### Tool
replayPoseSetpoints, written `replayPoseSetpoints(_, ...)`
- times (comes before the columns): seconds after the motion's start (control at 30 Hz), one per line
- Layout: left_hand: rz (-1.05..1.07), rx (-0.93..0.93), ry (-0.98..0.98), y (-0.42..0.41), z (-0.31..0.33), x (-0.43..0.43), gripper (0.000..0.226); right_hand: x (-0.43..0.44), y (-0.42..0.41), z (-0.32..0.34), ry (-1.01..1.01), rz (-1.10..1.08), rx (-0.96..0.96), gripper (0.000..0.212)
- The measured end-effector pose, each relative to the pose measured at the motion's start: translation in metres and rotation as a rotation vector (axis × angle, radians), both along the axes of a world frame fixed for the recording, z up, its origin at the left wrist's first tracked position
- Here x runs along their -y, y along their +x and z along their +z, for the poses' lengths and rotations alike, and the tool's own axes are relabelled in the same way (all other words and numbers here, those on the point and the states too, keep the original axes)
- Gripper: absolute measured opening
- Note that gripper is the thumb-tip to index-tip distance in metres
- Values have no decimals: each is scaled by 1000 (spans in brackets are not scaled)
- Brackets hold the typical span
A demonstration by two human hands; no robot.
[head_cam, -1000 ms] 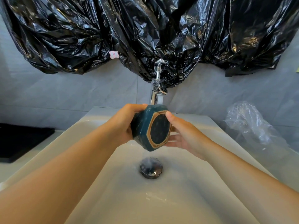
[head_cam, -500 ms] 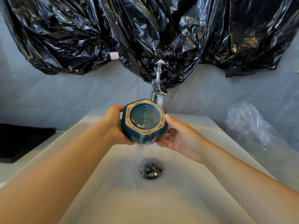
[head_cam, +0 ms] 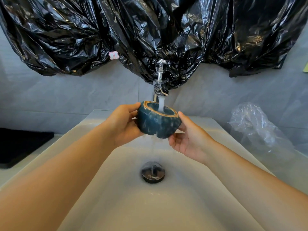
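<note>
Centre frame: left hand (head_cam: 124, 125) and right hand (head_cam: 190, 140) gripping a dark blue cup (head_cam: 156, 125) from either side, mouth up under the running tap (head_cam: 160, 84). Below, white sink (head_cam: 183, 205) with metal drain (head_cam: 153, 172). Across the top, black plastic sheeting (head_cam: 150, 30) over grey tiles (head_cam: 66, 97); clear bag (head_cam: 256, 127) at right.

bowl (head_cam: 158, 125): dark blue glazed pottery, wet and shiny, tan rim
tap (head_cam: 160, 80): shiny metal, clear glassy knob
sink (head_cam: 150, 205): smooth, glossy, white
black bags (head_cam: 150, 30): thin plastic, crinkly, shiny
clear bag (head_cam: 256, 127): thin crumpled plastic
wall (head_cam: 66, 97): grey matt tiles
</note>
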State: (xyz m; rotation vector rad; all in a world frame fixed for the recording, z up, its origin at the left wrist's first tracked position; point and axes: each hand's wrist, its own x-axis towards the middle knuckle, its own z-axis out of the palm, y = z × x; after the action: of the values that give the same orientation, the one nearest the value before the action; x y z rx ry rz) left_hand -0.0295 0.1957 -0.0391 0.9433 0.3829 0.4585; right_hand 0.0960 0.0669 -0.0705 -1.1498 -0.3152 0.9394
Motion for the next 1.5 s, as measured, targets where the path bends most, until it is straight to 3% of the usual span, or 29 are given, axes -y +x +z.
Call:
replayPoseSetpoints(0.13,-87,43,-58,-2,1,3,29,1,1,1,-2,-32,-82,44)
replayPoseSetpoints(0.33,-147,-69,189,3,-6,11,27,4,3,-2,-155,-61,-29,27)
replayPoseSetpoints(0.5,-138,-135,231,4,-8,6,25,4,1,-6,-185,-87,40,27)
replayPoseSetpoints(0.67,-8,-291,189,3,-8,8,20,-2,-2,-8,-184,-54,377,28)
replayPoseSetpoints(0.83,23,-293,134,3,-7,4,25,-1,-6,-5,-159,-60,548,33)
replayPoseSetpoints(1.1,83,-282,130,-1,-6,1,25,-1,-3,-1,-65,24,627,40)
replayPoseSetpoints(1.2,73,-260,159,-2,-5,4,26,2,-3,0,-41,78,589,36)
replayPoseSetpoints(1.3,41,-235,182,-3,-1,7,21,5,-2,2,-56,83,536,48)
replayPoseSetpoints(1.4,27,-263,250,-3,-1,10,16,5,-2,2,-128,31,630,59)
replayPoseSetpoints(1.5,16,-262,394,-3,-4,8,26,3,-3,2,-177,-25,713,60)
